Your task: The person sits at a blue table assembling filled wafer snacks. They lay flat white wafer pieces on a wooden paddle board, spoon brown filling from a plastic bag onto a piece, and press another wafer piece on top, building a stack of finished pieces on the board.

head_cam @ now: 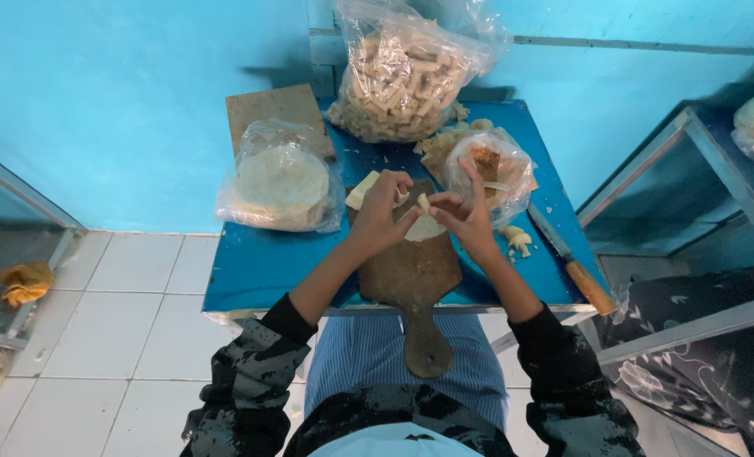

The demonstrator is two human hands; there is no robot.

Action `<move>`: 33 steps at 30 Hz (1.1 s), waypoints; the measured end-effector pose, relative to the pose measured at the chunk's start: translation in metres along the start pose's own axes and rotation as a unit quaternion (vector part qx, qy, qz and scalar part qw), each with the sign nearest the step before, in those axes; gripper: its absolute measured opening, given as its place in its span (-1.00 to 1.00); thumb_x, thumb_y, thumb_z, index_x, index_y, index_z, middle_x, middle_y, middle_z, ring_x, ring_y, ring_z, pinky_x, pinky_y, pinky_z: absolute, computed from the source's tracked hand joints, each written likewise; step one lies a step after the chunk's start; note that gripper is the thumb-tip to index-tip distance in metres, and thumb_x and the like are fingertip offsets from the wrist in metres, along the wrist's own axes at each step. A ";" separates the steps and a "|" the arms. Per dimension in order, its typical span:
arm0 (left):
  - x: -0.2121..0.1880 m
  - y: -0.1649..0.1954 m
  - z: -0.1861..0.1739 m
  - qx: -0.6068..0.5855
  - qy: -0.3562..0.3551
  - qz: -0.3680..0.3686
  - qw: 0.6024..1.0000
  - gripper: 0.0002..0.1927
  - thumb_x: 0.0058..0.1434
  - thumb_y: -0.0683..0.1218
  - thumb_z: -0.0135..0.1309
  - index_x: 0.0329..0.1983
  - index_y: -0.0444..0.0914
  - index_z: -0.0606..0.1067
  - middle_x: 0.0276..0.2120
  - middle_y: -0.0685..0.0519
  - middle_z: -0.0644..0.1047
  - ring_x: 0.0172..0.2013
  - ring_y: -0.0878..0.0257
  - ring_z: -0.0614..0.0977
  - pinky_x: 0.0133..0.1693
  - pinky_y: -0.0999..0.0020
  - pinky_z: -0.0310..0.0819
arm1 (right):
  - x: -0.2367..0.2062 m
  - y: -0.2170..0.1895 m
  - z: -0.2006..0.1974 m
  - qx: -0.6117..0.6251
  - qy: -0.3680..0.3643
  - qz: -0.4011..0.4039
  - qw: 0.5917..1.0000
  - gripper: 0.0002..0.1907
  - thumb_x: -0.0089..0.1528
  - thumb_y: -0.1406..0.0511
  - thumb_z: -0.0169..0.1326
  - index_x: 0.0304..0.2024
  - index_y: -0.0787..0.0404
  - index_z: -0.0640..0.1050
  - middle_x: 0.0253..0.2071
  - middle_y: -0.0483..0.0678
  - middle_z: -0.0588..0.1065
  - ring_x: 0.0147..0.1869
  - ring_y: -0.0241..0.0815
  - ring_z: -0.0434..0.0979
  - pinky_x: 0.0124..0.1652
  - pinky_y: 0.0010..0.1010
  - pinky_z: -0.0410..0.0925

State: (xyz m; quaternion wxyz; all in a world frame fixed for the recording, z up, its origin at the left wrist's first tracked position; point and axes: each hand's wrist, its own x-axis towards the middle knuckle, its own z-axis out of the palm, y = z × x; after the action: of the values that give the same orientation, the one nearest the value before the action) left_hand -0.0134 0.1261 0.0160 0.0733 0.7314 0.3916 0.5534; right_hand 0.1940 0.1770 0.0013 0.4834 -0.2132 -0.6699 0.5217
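A: What are the hands doing over the wooden board point(411, 271)?

B: The left hand point(383, 211) and the right hand point(466, 216) are meeting above it, fingertips drawn together and pinching a small pale roll of dough point(423, 202) between them. Both are closing on that one piece, so neither is lying open.

A: Why is the person holding it up rather than flat?

B: Probably because lifting it is letting the fingers work around it. A thin pale wrapper sheet point(425, 228) is lying just under the hands on the board, within easy reach.

A: And the things around them?

B: A clear bag of round flat sheets point(280, 178) is sitting to the left on the blue table point(250, 271), near the left hand. A smaller bag with filling point(489, 173) is standing just behind the right hand. A big bag of finished rolls point(407, 72) is leaning at the back, out of the way. A knife with a wooden handle point(573, 271) is resting at the right edge, and a few loose rolls point(517, 239) are lying beside the right wrist.
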 end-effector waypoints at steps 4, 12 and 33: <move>-0.002 -0.003 0.002 0.004 0.007 -0.018 1.000 -0.44 0.10 -0.09 0.40 0.03 -0.23 0.32 -0.23 -0.05 0.38 -0.32 0.07 0.49 -0.29 0.18 0.39 | -0.002 0.003 -0.005 0.039 -0.044 0.001 0.998 -0.06 0.28 0.52 0.16 0.56 0.07 -0.04 -0.02 0.07 0.59 0.10 -0.17 0.61 0.12 -0.32 0.45; -0.004 -0.004 0.005 -0.062 0.008 -0.024 0.998 -0.63 0.36 -0.07 0.17 0.11 -0.26 0.32 -0.28 0.00 0.37 -0.35 0.19 0.45 -0.28 0.28 0.37 | 0.018 -0.034 -0.022 -0.362 0.267 -0.409 0.794 -0.49 0.43 0.47 0.03 0.38 0.29 0.18 0.14 0.17 0.31 0.13 -0.06 0.43 0.24 -0.22 0.34; -0.018 -0.011 0.024 0.302 -0.049 0.008 0.952 -0.57 0.37 0.16 0.01 -0.19 -0.30 0.59 -0.37 -0.09 0.51 -0.29 -0.04 0.56 -0.31 0.01 0.41 | 0.019 -0.010 -0.084 -0.705 0.100 -0.008 0.702 -0.69 0.16 0.24 0.23 -0.04 0.08 0.60 -0.30 0.22 0.56 -0.20 0.29 0.59 -0.21 0.07 0.47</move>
State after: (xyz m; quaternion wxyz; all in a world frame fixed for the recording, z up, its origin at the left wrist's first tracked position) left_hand 0.0007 0.1299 -0.0129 -0.1359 0.7490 0.5302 0.3732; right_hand 0.2604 0.2301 0.0176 0.2603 -0.5368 -0.7918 -0.1309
